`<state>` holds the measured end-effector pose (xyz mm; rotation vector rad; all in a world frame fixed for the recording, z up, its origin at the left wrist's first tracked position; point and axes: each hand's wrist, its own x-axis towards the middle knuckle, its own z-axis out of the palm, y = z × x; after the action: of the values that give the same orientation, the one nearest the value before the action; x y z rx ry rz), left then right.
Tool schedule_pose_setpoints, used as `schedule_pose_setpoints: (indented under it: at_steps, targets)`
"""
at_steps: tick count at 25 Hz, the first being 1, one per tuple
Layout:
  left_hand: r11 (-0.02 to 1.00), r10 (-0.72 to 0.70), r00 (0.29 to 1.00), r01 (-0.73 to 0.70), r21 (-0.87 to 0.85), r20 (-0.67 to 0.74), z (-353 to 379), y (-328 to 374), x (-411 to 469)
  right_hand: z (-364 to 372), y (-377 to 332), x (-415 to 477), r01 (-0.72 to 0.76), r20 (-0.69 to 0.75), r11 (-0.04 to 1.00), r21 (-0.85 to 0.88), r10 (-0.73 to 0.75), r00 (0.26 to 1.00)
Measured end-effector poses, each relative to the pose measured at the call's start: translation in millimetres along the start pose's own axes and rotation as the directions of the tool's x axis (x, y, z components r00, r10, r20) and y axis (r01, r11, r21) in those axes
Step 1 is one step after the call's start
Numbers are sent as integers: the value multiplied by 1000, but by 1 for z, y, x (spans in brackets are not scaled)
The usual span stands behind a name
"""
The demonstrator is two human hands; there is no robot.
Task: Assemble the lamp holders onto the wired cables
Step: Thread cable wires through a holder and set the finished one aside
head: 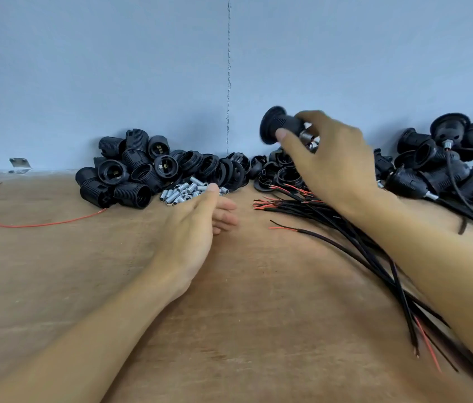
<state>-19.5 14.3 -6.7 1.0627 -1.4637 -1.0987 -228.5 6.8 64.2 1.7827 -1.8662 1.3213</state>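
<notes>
My right hand (328, 158) holds a black lamp holder (277, 125) up in the air in front of the wall, thumb and fingers curled round its narrow end, where a metal part shows. My left hand (197, 225) lies near the table with relaxed fingers, its fingertips at a heap of small metal tubes (184, 193). A bundle of black and red cables (331, 228) with stripped ends runs under my right forearm. Black threaded holder bodies (124, 173) are piled at the back left.
Black rings and caps (220, 170) lie along the wall in the middle. Assembled holders with cables (447, 167) are stacked at the back right. A loose red wire (26, 222) curves at the left near a metal bracket (20, 164). The wooden table (244, 315) meets a blue wall.
</notes>
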Motion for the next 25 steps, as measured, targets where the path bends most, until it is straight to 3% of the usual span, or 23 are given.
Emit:
schedule_pose_setpoints:
  at_steps: [3, 7, 12, 15, 19, 22, 25]
  targets:
    - [1000, 12, 1000, -13, 28, 17, 1, -2, 0, 4, 34, 28, -156, -35, 984, -85, 153, 988]
    - [999, 9, 1000, -10, 43, 16, 2, -3, 0, 12, 79, 31, -380, 93, 909, -174, 399, 912]
    - [998, 17, 999, -19, 66, 31, 3, -2, -3, 6, 86, 36, -453, 89, 853, -260, 488, 868]
    - [996, 15, 999, -18, 84, 36, 4, -2, -4, 6, 63, 40, -367, 33, 871, -325, 399, 917]
    - [993, 21, 999, -26, 118, 45, 4, 0, -6, 19, 13, 36, -93, 135, 961, -259, 131, 982]
    - [979, 35, 997, -47, 200, 67, 4, 1, -7, 41, -28, 21, 29, 260, 990, -141, 9, 966]
    - [973, 45, 996, -63, 223, 83, 3, 1, -6, 68, -52, -1, 102, 392, 982, -161, -32, 920]
